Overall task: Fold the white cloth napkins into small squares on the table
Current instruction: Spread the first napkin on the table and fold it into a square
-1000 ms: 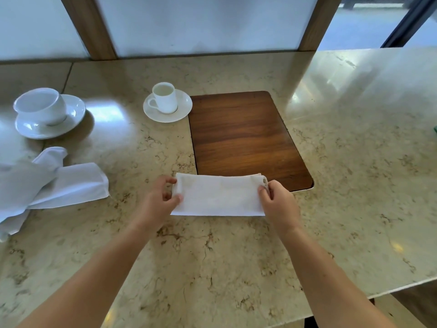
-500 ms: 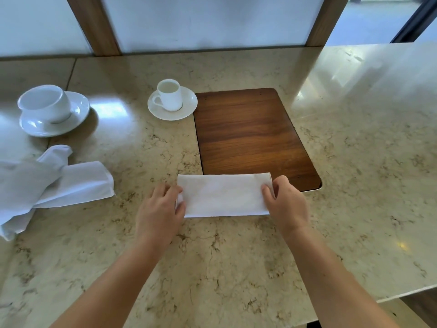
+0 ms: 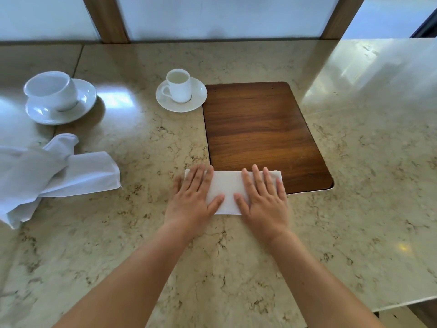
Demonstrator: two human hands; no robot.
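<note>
A white cloth napkin [image 3: 228,185], folded into a narrow rectangle, lies flat on the marble table [image 3: 236,268], its far right corner overlapping the wooden board [image 3: 260,129]. My left hand [image 3: 194,197] lies palm down on the napkin's left end, fingers spread. My right hand [image 3: 264,197] lies palm down on its right end, fingers spread too. Both thumbs point toward each other across the uncovered middle strip. Neither hand grips the cloth. A loose pile of other white napkins [image 3: 47,176] lies at the left edge of the table.
A small white cup on a saucer [image 3: 181,92] stands just left of the board's far corner. A larger white cup on a saucer [image 3: 56,97] stands at the far left. The table's front edge runs at lower right [image 3: 402,304].
Both hands let go of the napkin's ends and moved onto it, now pressing flat with spread fingers. The napkin stays in place.
</note>
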